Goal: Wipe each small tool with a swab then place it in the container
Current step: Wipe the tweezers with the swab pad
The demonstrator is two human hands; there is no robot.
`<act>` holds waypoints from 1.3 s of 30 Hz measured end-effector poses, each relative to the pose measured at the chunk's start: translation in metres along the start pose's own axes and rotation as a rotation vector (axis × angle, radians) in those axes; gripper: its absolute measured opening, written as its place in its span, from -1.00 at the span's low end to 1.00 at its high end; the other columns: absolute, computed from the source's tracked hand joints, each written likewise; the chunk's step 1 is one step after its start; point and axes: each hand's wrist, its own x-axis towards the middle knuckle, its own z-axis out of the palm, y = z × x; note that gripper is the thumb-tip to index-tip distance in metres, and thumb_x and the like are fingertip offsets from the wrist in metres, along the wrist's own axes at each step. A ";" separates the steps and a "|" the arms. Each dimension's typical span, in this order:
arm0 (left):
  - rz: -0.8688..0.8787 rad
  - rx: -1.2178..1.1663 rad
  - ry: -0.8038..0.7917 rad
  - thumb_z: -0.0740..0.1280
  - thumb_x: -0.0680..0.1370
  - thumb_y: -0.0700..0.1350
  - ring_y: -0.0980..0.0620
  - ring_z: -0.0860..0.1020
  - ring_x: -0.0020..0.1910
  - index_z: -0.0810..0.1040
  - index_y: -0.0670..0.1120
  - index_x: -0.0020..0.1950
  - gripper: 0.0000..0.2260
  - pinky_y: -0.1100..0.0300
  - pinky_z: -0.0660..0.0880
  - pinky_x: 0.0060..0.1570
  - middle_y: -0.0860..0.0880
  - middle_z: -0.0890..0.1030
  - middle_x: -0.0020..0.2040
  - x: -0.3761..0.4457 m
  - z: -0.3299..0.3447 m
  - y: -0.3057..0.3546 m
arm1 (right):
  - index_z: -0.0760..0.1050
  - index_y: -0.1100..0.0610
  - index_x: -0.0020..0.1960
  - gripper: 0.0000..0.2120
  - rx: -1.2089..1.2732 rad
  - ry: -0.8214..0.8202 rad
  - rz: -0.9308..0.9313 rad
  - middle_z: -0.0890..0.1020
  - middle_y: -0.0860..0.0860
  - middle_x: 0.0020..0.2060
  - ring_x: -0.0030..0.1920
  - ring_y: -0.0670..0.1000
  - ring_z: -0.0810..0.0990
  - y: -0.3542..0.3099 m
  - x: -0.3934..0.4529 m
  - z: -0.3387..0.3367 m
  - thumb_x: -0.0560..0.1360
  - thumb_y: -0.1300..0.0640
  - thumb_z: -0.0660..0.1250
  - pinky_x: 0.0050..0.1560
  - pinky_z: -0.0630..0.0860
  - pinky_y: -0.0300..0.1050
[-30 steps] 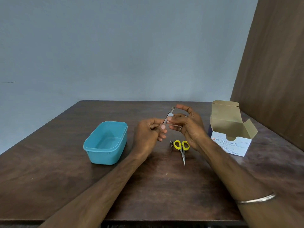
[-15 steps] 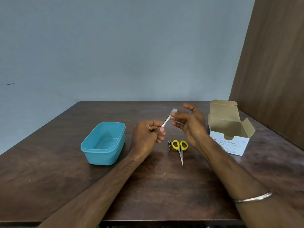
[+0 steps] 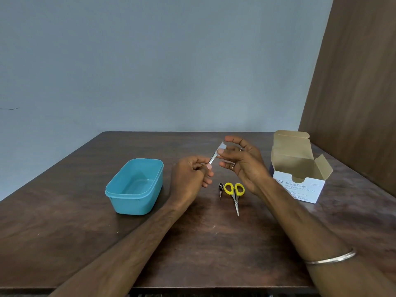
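**Sliding the swab off the tool's far tip**

Nearest on the desk point(image 3: 214, 243), the yellow scissors point(image 3: 234, 192) and a small metal tool point(image 3: 220, 189) lie unwiped. Just above, the left hand point(image 3: 190, 179) pinches the slim metal tool point(image 3: 213, 158). At its 1 o'clock, the right hand point(image 3: 242, 161) pinches the swab point(image 3: 221, 146), now out at the tip rather than mid-shaft: this wipe looks nearly finished. The empty blue container point(image 3: 120, 189) waits at 9 o'clock; the swab box point(image 3: 300, 185) stands open at 3 o'clock.

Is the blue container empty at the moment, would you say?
Empty: the container's bare floor shows, with nothing inside.
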 end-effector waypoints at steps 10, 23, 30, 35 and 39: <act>-0.009 -0.026 -0.003 0.32 0.58 -0.24 -0.03 0.63 -0.36 0.61 -0.10 0.13 -0.84 0.19 0.59 -0.37 -0.13 0.68 -0.27 0.001 -0.001 0.001 | 0.60 0.19 0.15 -0.69 -0.023 -0.054 0.026 0.72 0.10 -0.10 -0.12 0.01 0.71 0.003 -0.001 0.002 0.41 0.27 0.46 -0.16 0.62 -0.13; -0.090 -0.240 0.041 0.25 0.61 -0.28 -0.03 0.63 -0.41 0.58 -0.15 0.12 -0.84 0.13 0.59 -0.38 -0.15 0.66 -0.29 0.001 -0.004 0.006 | 0.65 0.17 -0.02 -0.89 -0.153 -0.094 0.012 0.68 0.09 -0.17 -0.11 0.01 0.67 0.008 -0.001 0.003 0.51 0.32 0.39 -0.16 0.62 -0.08; -0.148 -0.296 -0.007 0.20 0.59 -0.37 -0.07 0.62 -0.41 0.62 -0.16 0.10 -0.75 0.15 0.60 -0.41 -0.15 0.65 -0.32 0.000 -0.004 0.007 | 0.65 0.13 -0.10 -0.89 -0.331 -0.139 -0.034 0.68 0.13 -0.18 -0.19 0.01 0.65 0.010 -0.004 0.008 0.46 0.32 0.47 -0.12 0.60 0.02; -0.148 -0.314 -0.073 0.20 0.58 -0.38 -0.07 0.62 -0.40 0.63 -0.19 0.11 -0.75 0.15 0.60 -0.40 -0.17 0.64 -0.31 -0.003 -0.003 0.007 | 0.65 0.11 -0.12 -0.88 -0.389 -0.116 -0.083 0.68 0.09 -0.22 -0.29 0.01 0.63 0.009 -0.005 0.009 0.43 0.30 0.51 -0.18 0.58 -0.02; -0.168 -0.378 -0.116 0.21 0.60 -0.35 -0.07 0.61 -0.40 0.62 -0.20 0.15 -0.76 0.14 0.59 -0.39 -0.15 0.61 -0.31 -0.001 -0.004 0.004 | 0.64 0.14 -0.10 -0.88 -0.409 -0.102 -0.110 0.66 0.09 -0.24 -0.31 -0.01 0.61 0.007 -0.004 0.008 0.42 0.30 0.51 -0.25 0.56 -0.07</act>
